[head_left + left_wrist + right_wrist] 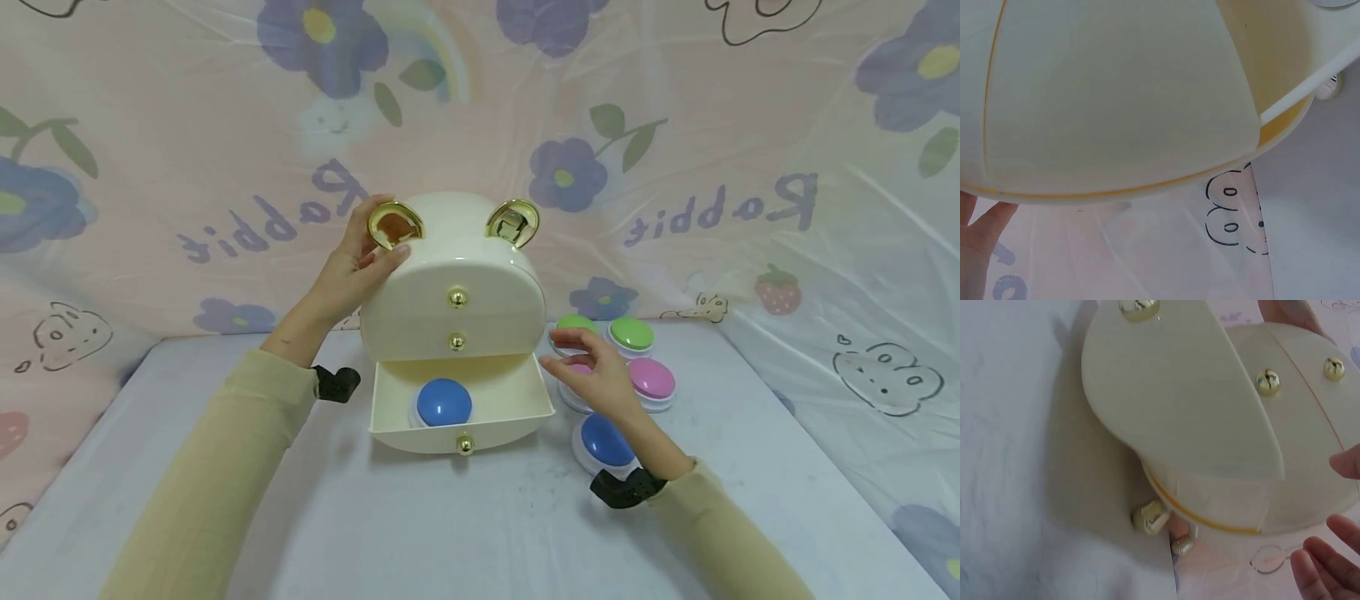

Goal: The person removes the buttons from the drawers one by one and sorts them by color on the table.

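Note:
A cream drawer box point(420, 321) with two gold ears point(513, 223) and gold knobs stands on the table. My left hand point(348, 271) grips its upper left side by one ear, thumb in front and fingers partly hidden behind. The lower drawer point(510, 408) is pulled out and holds a blue dome button point(444, 402) with a white base. My right hand point(600, 379) is beside the box's right side, thumb and fingers apart with nothing between them. In the right wrist view, those fingers point(1310, 575) hover near the box's edge.
To the right of the box are another blue dome button point(606, 440), a pink button point(651, 379) and a green button point(632, 333). A second green button point(576, 322) and a second pink one are partly hidden by my right hand. A patterned cloth point(480, 125) hangs behind the white table point(420, 533).

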`<state>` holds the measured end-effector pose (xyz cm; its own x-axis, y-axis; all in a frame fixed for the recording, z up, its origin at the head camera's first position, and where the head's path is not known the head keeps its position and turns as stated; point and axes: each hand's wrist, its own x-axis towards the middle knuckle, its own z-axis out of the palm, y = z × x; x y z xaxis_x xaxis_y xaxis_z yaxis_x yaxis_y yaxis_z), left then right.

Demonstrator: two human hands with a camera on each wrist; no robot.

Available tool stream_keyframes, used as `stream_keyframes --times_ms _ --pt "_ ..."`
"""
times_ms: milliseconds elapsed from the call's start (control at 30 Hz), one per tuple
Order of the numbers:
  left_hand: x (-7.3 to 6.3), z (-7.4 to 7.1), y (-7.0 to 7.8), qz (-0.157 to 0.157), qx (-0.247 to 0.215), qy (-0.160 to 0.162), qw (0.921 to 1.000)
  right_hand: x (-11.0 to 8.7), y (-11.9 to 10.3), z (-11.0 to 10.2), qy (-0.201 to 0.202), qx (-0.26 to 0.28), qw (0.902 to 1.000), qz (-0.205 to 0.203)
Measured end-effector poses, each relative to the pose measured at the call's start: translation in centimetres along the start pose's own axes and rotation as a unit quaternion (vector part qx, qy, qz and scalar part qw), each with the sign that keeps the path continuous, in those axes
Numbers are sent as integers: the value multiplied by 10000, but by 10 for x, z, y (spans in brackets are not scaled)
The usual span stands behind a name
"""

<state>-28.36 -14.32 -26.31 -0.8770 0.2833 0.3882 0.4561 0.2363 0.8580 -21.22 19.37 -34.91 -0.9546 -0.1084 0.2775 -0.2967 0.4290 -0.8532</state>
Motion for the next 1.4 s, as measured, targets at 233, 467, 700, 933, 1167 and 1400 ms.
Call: stream_keyframes --times_ms 233,467,700,933,1167,1400 --pt "1 0 0 29 62 -8 10000 3 -10 18 -349 145 9982 -463" --pt "1 0 1 52 105 -20 9999 3 -20 33 -781 166 9950 -595" --pt "0 0 1 77 87 21 9999 6 -30 52 -1296 -81 9904 -485" --pt "0 1 1 49 68 -40 10000 7 -31 67 -1959 -202 9786 -605" --pt "0 1 1 57 82 -41 9999 14 -30 77 -2472 -460 9648 -764" --pt "-1 0 0 45 68 -7 10000 24 -30 90 -3137 -928 9407 -901"
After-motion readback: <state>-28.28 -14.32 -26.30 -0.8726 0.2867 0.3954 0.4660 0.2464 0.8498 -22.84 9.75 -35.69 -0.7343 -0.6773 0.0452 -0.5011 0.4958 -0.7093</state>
